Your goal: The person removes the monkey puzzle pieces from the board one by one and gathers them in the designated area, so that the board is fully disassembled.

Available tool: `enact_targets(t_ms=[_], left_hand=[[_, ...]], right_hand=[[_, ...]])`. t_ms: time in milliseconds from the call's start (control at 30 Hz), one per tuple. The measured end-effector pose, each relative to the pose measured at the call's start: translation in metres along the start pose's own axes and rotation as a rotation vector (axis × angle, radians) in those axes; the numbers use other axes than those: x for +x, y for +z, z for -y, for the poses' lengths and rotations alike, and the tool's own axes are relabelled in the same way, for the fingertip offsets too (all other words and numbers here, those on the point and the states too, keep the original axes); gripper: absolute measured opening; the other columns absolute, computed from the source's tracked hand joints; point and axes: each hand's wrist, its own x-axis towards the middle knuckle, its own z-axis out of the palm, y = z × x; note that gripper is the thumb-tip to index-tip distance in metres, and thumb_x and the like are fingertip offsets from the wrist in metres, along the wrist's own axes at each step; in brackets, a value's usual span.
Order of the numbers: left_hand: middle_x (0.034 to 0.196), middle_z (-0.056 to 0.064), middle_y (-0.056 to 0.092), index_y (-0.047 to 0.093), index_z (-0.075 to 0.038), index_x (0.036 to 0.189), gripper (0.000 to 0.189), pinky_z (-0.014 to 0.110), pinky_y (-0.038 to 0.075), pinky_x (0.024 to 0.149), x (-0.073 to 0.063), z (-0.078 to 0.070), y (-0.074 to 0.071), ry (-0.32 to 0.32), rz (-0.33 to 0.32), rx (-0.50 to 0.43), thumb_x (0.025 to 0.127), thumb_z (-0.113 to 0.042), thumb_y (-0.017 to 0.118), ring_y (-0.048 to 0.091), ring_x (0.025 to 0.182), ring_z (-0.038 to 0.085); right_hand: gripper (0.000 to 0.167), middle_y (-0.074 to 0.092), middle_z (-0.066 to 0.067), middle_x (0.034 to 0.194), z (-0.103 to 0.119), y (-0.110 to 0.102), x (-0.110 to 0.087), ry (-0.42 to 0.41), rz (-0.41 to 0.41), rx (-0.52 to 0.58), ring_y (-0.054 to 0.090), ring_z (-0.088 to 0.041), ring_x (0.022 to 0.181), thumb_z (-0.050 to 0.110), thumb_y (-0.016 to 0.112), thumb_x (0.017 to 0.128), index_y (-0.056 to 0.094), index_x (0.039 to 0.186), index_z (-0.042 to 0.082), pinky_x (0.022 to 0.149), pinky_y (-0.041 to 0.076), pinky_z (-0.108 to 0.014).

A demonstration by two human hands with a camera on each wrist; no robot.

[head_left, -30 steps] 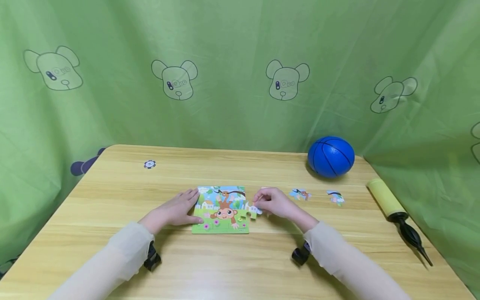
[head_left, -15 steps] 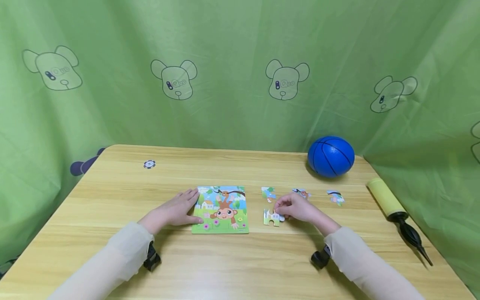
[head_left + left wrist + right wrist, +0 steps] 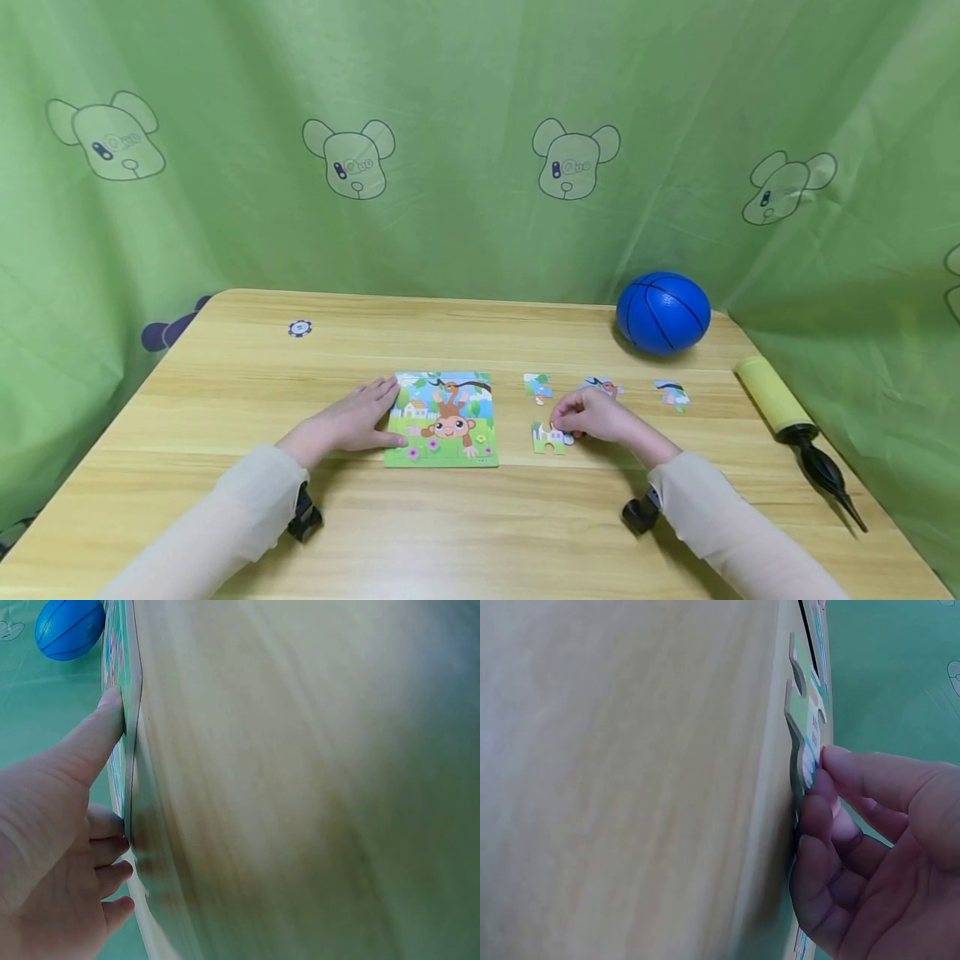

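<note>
A square jigsaw puzzle (image 3: 448, 446) with a monkey picture lies flat on the table. My left hand (image 3: 362, 417) rests at its left side, with the thumb (image 3: 101, 724) laid over the top face and the other fingers along the edge. To the right of the puzzle, my right hand (image 3: 596, 415) pinches a loose puzzle piece (image 3: 548, 438) by its right end. This piece (image 3: 802, 712) is green and white, and in the right wrist view thumb and fingertips meet at its end. Behind that hand lies a bird puzzle piece (image 3: 602, 385), partly covered.
A leafy puzzle piece (image 3: 537, 385) and a branch puzzle piece (image 3: 672, 395) lie farther back. At the back right sits a blue ball (image 3: 663, 313); a yellow and black hand pump (image 3: 787, 429) lies along the right edge. A round chip (image 3: 300, 328) is at the back left.
From over the puzzle's right edge, my right hand has drawn the piece rightward onto the table, uncovering the leafy piece. In the last half second it barely moved. The left hand stayed put.
</note>
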Motion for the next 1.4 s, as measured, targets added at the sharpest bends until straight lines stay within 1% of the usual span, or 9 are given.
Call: enact_targets(t_ms=[200, 367, 467, 567, 767, 900, 1033, 1233, 1400], left_hand=[[0.149, 0.022, 0.015, 0.022, 0.008, 0.141, 0.088, 0.047, 0.012, 0.11, 0.0, 0.0, 0.0, 0.0, 0.0, 0.001, 0.086, -0.051, 0.056, 0.013, 0.135, 0.036], [0.149, 0.022, 0.014, 0.022, 0.008, 0.142, 0.088, 0.046, 0.012, 0.11, 0.001, 0.001, 0.001, 0.001, 0.002, 0.008, 0.086, -0.052, 0.055, 0.012, 0.136, 0.036], [0.149, 0.021, 0.014, 0.022, 0.008, 0.142, 0.088, 0.046, 0.012, 0.11, 0.001, 0.001, 0.001, -0.002, 0.004, 0.006, 0.086, -0.052, 0.055, 0.012, 0.136, 0.036], [0.149, 0.021, 0.014, 0.022, 0.008, 0.142, 0.088, 0.046, 0.012, 0.11, 0.001, 0.001, 0.001, -0.007, 0.005, 0.005, 0.086, -0.052, 0.055, 0.012, 0.136, 0.035], [0.149, 0.021, 0.014, 0.022, 0.007, 0.142, 0.088, 0.046, 0.011, 0.11, 0.001, 0.001, 0.0, -0.012, 0.006, 0.009, 0.086, -0.052, 0.055, 0.012, 0.136, 0.035], [0.149, 0.021, 0.014, 0.022, 0.007, 0.142, 0.088, 0.046, 0.012, 0.11, 0.001, 0.001, 0.001, -0.007, 0.005, 0.008, 0.086, -0.052, 0.056, 0.012, 0.136, 0.036], [0.149, 0.021, 0.014, 0.022, 0.007, 0.142, 0.088, 0.045, 0.012, 0.11, 0.002, 0.001, 0.002, -0.008, 0.007, 0.012, 0.086, -0.052, 0.055, 0.012, 0.136, 0.035], [0.149, 0.021, 0.014, 0.021, 0.007, 0.142, 0.088, 0.046, 0.012, 0.11, 0.001, 0.001, 0.0, -0.01, 0.01, 0.01, 0.086, -0.051, 0.056, 0.012, 0.136, 0.035], [0.149, 0.021, 0.014, 0.021, 0.007, 0.142, 0.087, 0.045, 0.012, 0.11, 0.001, 0.0, 0.0, -0.013, 0.011, 0.008, 0.086, -0.051, 0.056, 0.012, 0.136, 0.035]], right_hand=[[0.007, 0.057, -0.001, 0.063, 0.0, 0.0, 0.001, 0.0, -0.003, -0.019, 0.049, -0.013, 0.055, 0.005, 0.063, 0.085, 0.067, 0.083, 0.0, 0.045, 0.039, -0.021], [0.008, 0.056, -0.001, 0.063, 0.005, -0.001, 0.0, 0.009, -0.005, -0.005, 0.049, -0.013, 0.056, 0.005, 0.063, 0.085, 0.066, 0.084, -0.002, 0.045, 0.04, -0.022], [0.009, 0.054, -0.002, 0.062, 0.011, -0.001, 0.002, -0.006, -0.008, -0.009, 0.047, -0.014, 0.054, 0.006, 0.062, 0.086, 0.066, 0.086, -0.002, 0.045, 0.039, -0.021], [0.011, 0.054, -0.002, 0.063, 0.021, 0.002, 0.006, -0.045, -0.005, -0.027, 0.047, -0.015, 0.053, 0.008, 0.062, 0.087, 0.066, 0.09, -0.002, 0.045, 0.04, -0.022], [0.016, 0.058, -0.002, 0.075, 0.046, 0.017, 0.02, -0.144, 0.009, -0.065, 0.052, -0.017, 0.06, 0.008, 0.063, 0.085, 0.065, 0.097, -0.003, 0.051, 0.047, -0.027], [0.018, 0.058, -0.001, 0.077, 0.059, 0.031, 0.03, -0.199, 0.022, -0.101, 0.052, -0.015, 0.066, 0.007, 0.064, 0.084, 0.064, 0.1, -0.001, 0.056, 0.048, -0.026], [0.019, 0.056, 0.0, 0.077, 0.066, 0.045, 0.041, -0.218, 0.054, -0.106, 0.052, -0.015, 0.067, 0.006, 0.064, 0.085, 0.063, 0.102, 0.001, 0.056, 0.047, -0.025], [0.017, 0.057, 0.002, 0.074, 0.075, 0.064, 0.055, -0.269, 0.098, -0.163, 0.052, -0.012, 0.065, 0.009, 0.067, 0.085, 0.065, 0.101, 0.006, 0.058, 0.047, -0.025], [0.023, 0.055, 0.002, 0.073, 0.081, 0.074, 0.064, -0.269, 0.107, -0.215, 0.05, -0.012, 0.066, 0.01, 0.069, 0.083, 0.063, 0.105, 0.006, 0.061, 0.045, -0.026]])
